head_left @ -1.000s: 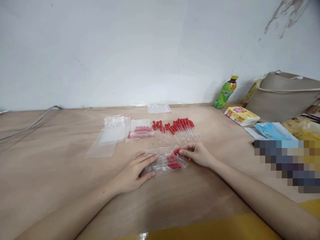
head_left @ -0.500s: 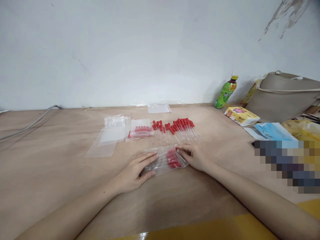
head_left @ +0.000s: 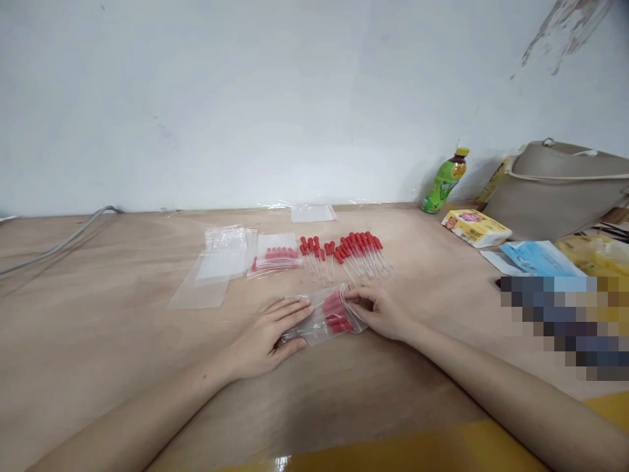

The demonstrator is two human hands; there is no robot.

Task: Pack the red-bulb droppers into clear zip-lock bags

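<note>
Lying flat on brown tabletop (head_left: 344,393): clear plastic zip bag (head_left: 317,322), red-bulbed droppers (head_left: 337,314) inside. L hand (head_left: 265,337) open, pressing one end, prob. vs. sliding; R hand (head_left: 386,313), grip pinching bulb-side edge, prob. for tautness.

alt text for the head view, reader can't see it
The left hand rests on a clear bag of red-bulbed droppers while the right hand pinches its right edge. Loose droppers and more bags lie beyond on a brown table.
</note>
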